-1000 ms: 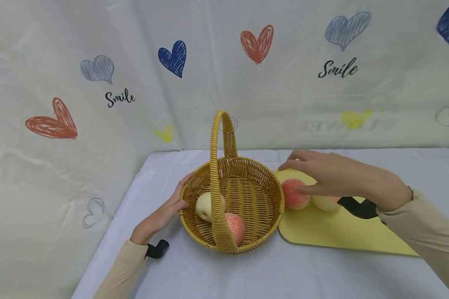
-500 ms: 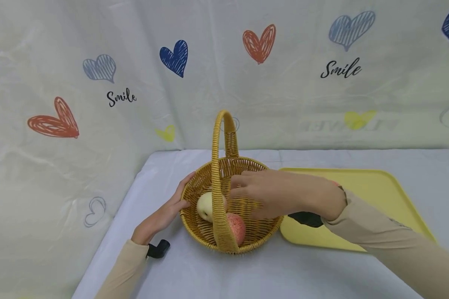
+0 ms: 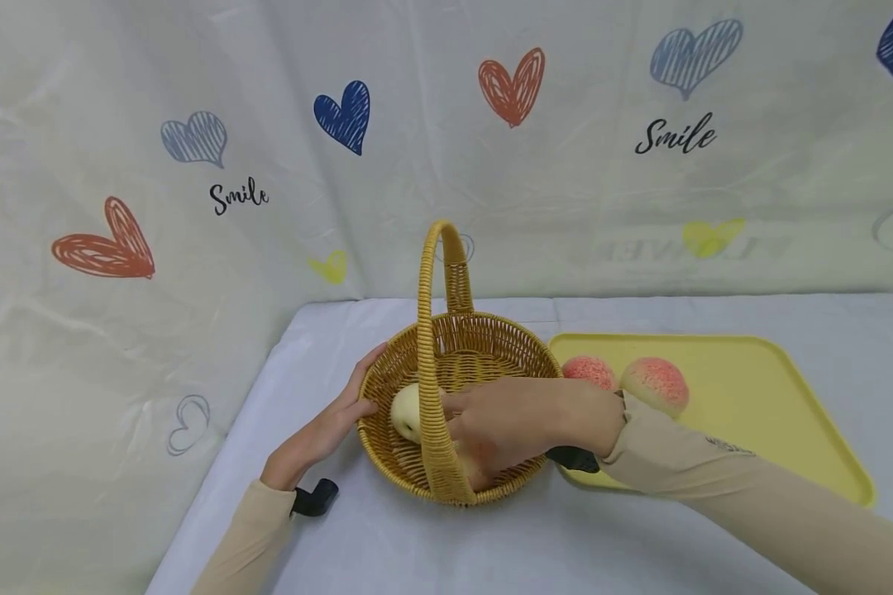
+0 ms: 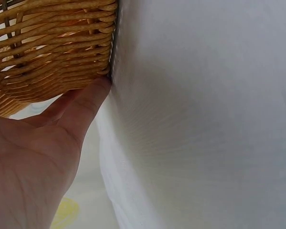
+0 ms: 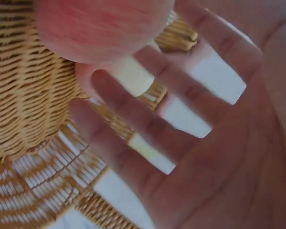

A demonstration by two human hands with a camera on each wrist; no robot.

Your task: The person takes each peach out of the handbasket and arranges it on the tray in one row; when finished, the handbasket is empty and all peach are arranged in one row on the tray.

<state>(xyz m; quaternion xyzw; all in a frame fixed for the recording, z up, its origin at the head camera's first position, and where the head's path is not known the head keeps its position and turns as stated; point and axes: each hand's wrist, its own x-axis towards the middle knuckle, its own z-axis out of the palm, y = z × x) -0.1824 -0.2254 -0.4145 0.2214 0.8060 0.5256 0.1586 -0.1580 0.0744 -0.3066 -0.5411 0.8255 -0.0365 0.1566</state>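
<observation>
At a wicker basket's [image 3: 517, 340] left wall, the left hand's [image 3: 331, 430] straight fingers press, usefully steadying it. Inside, the right hand's [image 3: 524, 417] grip is wide, straight fingers spread beside a pink fruit [image 5: 104, 28]; cupping it low should clear the basket's handle [image 3: 427, 330] and pale fruit [image 3: 406, 412].

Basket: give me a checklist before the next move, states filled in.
1. Left hand touching basket: ok.
2. Basket upright on table: ok.
3. Right hand inside basket: ok.
4. Pink peach gripped: cannot tell; fingers look spread beside it in the right wrist view.
5. Right hand clear of handle: cannot tell; they look close.
6. Tray has room beyond its two peaches: ok.
</observation>
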